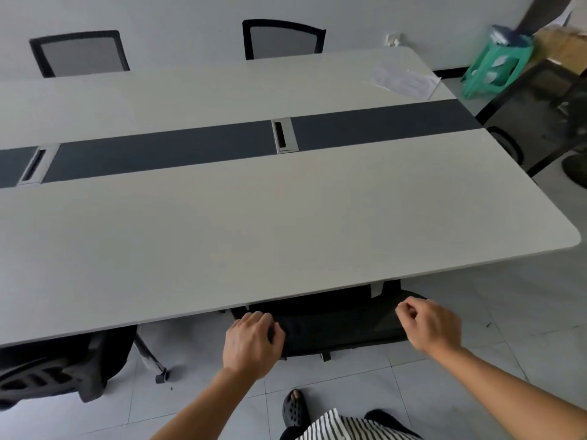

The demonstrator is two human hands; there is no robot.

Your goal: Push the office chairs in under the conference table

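A black mesh office chair [336, 325] stands in front of me, its seat hidden under the near edge of the white conference table [286, 217]. Only its backrest shows. My left hand [252, 341] curls over the backrest's left top edge. My right hand [428, 325] is closed in a loose curl at the backrest's right top corner, fingers against the frame.
Another black chair [47, 369] sits tucked at the near left. Two mesh chairs [79, 54] [282, 39] stand along the far side, and one [533, 115] at the right end. A green stool [495, 71] and boxes [562, 46] fill the far right corner. Papers [403, 81] lie on the table.
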